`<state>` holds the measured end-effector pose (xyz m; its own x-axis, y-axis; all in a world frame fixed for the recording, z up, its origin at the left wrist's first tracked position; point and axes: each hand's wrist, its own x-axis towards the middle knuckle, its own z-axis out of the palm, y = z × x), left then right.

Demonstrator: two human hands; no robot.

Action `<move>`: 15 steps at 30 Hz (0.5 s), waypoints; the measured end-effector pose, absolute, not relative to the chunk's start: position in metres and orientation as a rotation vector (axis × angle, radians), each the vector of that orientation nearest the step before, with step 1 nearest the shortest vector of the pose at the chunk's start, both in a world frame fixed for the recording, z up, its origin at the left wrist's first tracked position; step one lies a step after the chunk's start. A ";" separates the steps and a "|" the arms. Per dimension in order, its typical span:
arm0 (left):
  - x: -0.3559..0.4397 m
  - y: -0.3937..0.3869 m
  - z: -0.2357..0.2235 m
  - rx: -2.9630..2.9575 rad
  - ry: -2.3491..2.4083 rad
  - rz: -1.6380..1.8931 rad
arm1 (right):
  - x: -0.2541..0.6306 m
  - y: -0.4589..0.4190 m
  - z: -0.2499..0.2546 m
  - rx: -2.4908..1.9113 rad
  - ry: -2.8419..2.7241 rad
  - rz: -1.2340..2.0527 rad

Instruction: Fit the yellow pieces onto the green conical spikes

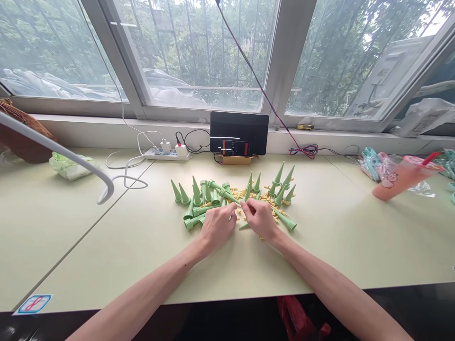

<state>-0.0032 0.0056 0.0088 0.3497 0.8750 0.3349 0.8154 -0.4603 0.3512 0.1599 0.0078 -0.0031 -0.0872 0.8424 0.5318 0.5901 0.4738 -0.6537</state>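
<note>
My left hand [219, 222] is closed at the front of a pile of green plastic cone spikes, its fingers curled inward. Close beside it, my right hand [259, 219] pinches with thumb and forefinger; what either hand grips is hidden or too small to make out. A slanting green spike [229, 194] runs down toward the right fingertips, but I cannot tell whether they touch it. Small yellow plastic pieces [240, 219] lie scattered between and behind the hands. Several spikes stand point up, such as the green cone [278, 174] at the right; others lie flat, like the ribbed spike [285, 220].
Behind the pile, a phone [237, 148] leans before a dark tablet [239, 125]. A power strip [167, 154] with cables stands back left, near a tissue pack [71, 166]. A pink drink cup [400, 179] tilts at the right. A white curved bar [60, 144] crosses the left.
</note>
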 end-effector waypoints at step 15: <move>-0.011 0.016 0.016 2.232 1.371 1.157 | 0.162 0.009 -0.001 -1.398 -2.011 0.203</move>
<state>-0.0114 0.0157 0.0160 0.2299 0.8431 0.4862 0.6210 -0.5117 0.5937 0.1619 0.0086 -0.0006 -0.2003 0.8785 0.4337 0.7740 0.4133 -0.4797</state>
